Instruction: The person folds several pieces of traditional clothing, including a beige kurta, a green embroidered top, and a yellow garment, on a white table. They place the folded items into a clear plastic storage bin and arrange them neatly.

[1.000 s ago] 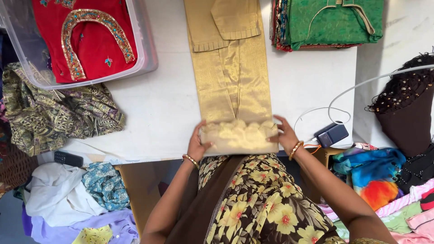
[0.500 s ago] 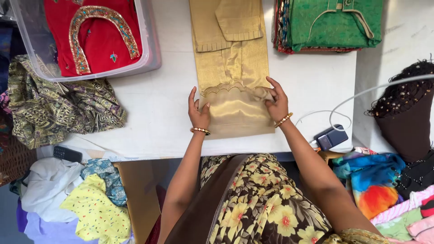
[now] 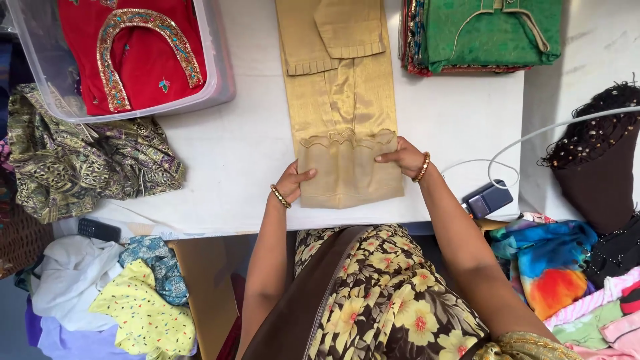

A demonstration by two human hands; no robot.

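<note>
On the white table, near its front edge: gold garment lay flat and lengthwise, running away from the person.
Garment fold: near end was turned up over itself, scalloped hem lying across the cloth.
Left hand: gripped the folded part at its left edge, thumb on top, fingers tucked under the cloth; gold bangle at the wrist.
Right hand: pressed on the right edge of the fold just below the hem, fingers closed on the cloth; bangle at that wrist too.
Hands to each other: apart, one at each side of the fold, right a little farther up the table than left.
Far end of garment: two sleeves folded in, pleated cuffs showing.
Far left: clear bin holding a red garment with a beaded neckline.
Beside the bin, nearer: crumpled olive patterned cloth, partly hanging off the table's left side.
Far right: stack of folded cloth, green on top.
Right of the right arm: dark small device at the table edge, with a white cable looping away.
Low left, off the table: heap of clothes, yellow and white, and a black remote.
Low right: bright mixed fabrics and a dark beaded cloth.
</note>
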